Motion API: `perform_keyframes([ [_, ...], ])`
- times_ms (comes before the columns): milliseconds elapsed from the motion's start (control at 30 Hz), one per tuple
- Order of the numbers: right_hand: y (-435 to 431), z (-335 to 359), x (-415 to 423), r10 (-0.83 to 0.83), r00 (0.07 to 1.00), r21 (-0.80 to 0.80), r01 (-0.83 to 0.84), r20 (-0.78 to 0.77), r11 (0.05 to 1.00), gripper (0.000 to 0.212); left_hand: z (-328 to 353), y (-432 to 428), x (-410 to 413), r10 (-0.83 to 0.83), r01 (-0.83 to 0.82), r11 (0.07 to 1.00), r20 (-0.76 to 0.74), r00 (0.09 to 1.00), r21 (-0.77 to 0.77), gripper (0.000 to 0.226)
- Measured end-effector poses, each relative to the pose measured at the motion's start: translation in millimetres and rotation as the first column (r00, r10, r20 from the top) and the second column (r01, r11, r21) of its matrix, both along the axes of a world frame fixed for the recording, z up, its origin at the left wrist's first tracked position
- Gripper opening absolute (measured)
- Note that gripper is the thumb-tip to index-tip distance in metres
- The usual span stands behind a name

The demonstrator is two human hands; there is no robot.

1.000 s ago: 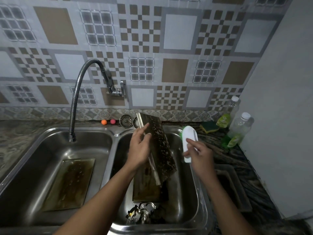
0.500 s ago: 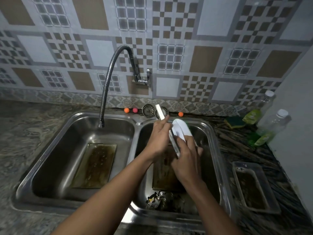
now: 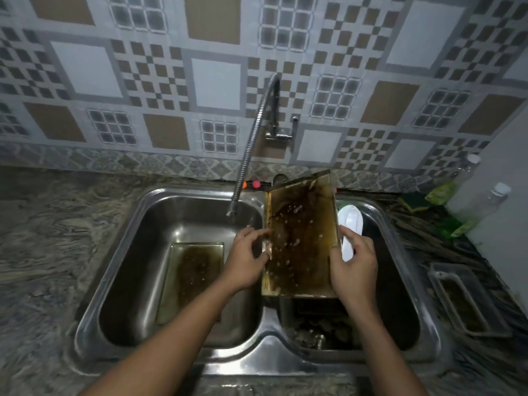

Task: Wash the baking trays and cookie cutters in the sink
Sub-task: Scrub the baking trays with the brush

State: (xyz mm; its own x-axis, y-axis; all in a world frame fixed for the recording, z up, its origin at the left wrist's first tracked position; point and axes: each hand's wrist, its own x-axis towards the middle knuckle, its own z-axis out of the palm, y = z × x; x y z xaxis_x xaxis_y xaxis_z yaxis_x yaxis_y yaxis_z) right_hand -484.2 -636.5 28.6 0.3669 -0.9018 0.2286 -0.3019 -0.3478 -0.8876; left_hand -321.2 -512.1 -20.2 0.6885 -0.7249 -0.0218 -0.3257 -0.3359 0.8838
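Several cookie cutters (image 3: 317, 337) lie beneath the grip. The left hand (image 3: 245, 261) pinches the soiled baking tray (image 3: 300, 238) by its left edge. The right hand (image 3: 354, 264) clasps the opposite edge plus a white brush (image 3: 351, 221). Probably mid-scrub; next, rinse it under the faucet (image 3: 248, 155) beyond.

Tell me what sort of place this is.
Most likely a home kitchen: a steel double sink set in a stone counter, a flexible tap on a tiled wall, and a greasy baking tray and scrub brush held over the basin.
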Motion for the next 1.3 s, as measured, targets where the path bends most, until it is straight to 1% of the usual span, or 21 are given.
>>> perform_keyframes([
  [67,18.8,-10.9,20.7,-0.006,1.000,0.091,0.006,0.000,0.996,0.030,-3.6,23.0,19.9,-0.010,0.009,1.000,-0.101,0.995,-0.008,0.049],
  [133,39.3,-28.3,43.1,0.006,1.000,0.192,-0.004,-0.007,0.981,0.026,-10.8,47.1,41.4,0.016,-0.012,1.000,-0.187,0.982,0.021,0.050],
  [200,60.1,-47.0,65.2,0.036,0.998,0.247,-0.023,-0.045,0.969,0.024,-20.3,75.2,63.0,0.064,-0.046,0.996,-0.241,0.968,0.082,0.052],
  [300,87.5,-72.4,100.6,0.141,0.976,0.223,-0.102,-0.166,0.969,0.026,-36.6,117.7,98.2,0.134,-0.080,0.973,-0.245,0.960,0.218,0.055],
  [400,109.4,-99.5,136.4,0.270,0.921,0.237,-0.205,-0.281,0.949,0.020,-55.4,149.9,129.8,0.199,-0.136,0.929,-0.154,0.968,0.344,0.059],
  [500,121.5,-124.4,161.6,0.322,0.870,0.295,-0.218,-0.374,0.930,0.010,-77.2,165.8,149.5,0.228,-0.147,0.889,-0.141,0.963,0.434,0.060],
  [600,124.6,-147.2,179.0,0.331,0.822,0.322,-0.192,-0.464,0.927,0.006,-104.7,166.8,160.8,0.232,-0.155,0.856,-0.098,0.968,0.493,0.054],
  [667,125.9,-163.9,185.5,0.328,0.785,0.341,-0.159,-0.526,0.927,0.009,-123.8,165.0,165.5,0.215,-0.142,0.858,-0.093,0.972,0.494,0.040],
  [733,126.1,-192.5,190.9,0.341,0.726,0.390,-0.109,-0.597,0.915,0.016,-144.9,161.3,171.3,0.212,-0.115,0.854,-0.137,0.968,0.508,0.029],
  [833,133.1,-203.3,197.7,0.341,0.675,0.395,-0.079,-0.655,0.915,0.017,-178.3,158.9,177.6,0.242,-0.102,0.835,-0.194,0.951,0.540,0.037],
  [867,135.0,-200.5,200.6,0.350,0.642,0.381,-0.096,-0.683,0.920,0.020,-187.3,159.0,179.3,0.278,-0.124,0.826,-0.205,0.939,0.550,0.034],
  [900,135.5,-198.7,203.9,0.347,0.613,0.368,-0.096,-0.710,0.925,0.028,-193.4,159.0,180.2,0.297,-0.138,0.822,-0.209,0.932,0.552,0.030],
  [933,135.3,-196.2,206.1,0.338,0.598,0.361,-0.086,-0.727,0.929,0.034,-199.0,158.0,180.9,0.301,-0.157,0.815,-0.175,0.937,0.558,0.032],
  [967,135.1,-195.3,206.8,0.331,0.596,0.359,-0.076,-0.732,0.930,0.037,-203.2,157.3,180.5,0.295,-0.173,0.809,-0.134,0.946,0.562,0.033],
  [1067,137.1,-197.4,205.5,0.327,0.615,0.323,-0.123,-0.718,0.939,0.042,-207.4,153.8,178.4,0.388,-0.227,0.802,-0.192,0.902,0.552,0.023],
  [1100,137.4,-198.2,203.9,0.337,0.601,0.303,-0.161,-0.725,0.939,0.043,-205.0,152.1,178.2,0.375,-0.223,0.800,-0.174,0.910,0.558,0.020],
  [1133,138.0,-198.9,202.6,0.335,0.594,0.280,-0.186,-0.731,0.942,0.044,-204.2,152.2,179.1,0.329,-0.201,0.799,-0.131,0.935,0.567,0.019],
  [1200,138.6,-200.1,198.6,0.302,0.624,0.246,-0.176,-0.721,0.953,0.045,-200.4,154.5,178.8,0.233,-0.142,0.808,-0.088,0.968,0.571,0.029],
  [1233,138.6,-200.7,195.4,0.284,0.650,0.233,-0.165,-0.705,0.958,0.046,-198.0,155.9,177.9,0.221,-0.125,0.823,-0.110,0.969,0.554,0.027],
  [1267,139.0,-199.9,192.6,0.271,0.674,0.223,-0.159,-0.688,0.962,0.048,-196.3,157.3,178.0,0.222,-0.115,0.849,-0.151,0.963,0.515,0.021],
  [1300,138.8,-198.9,190.1,0.267,0.693,0.221,-0.157,-0.670,0.963,0.049,-195.1,159.3,178.3,0.216,-0.093,0.887,-0.229,0.949,0.452,0.020],
])
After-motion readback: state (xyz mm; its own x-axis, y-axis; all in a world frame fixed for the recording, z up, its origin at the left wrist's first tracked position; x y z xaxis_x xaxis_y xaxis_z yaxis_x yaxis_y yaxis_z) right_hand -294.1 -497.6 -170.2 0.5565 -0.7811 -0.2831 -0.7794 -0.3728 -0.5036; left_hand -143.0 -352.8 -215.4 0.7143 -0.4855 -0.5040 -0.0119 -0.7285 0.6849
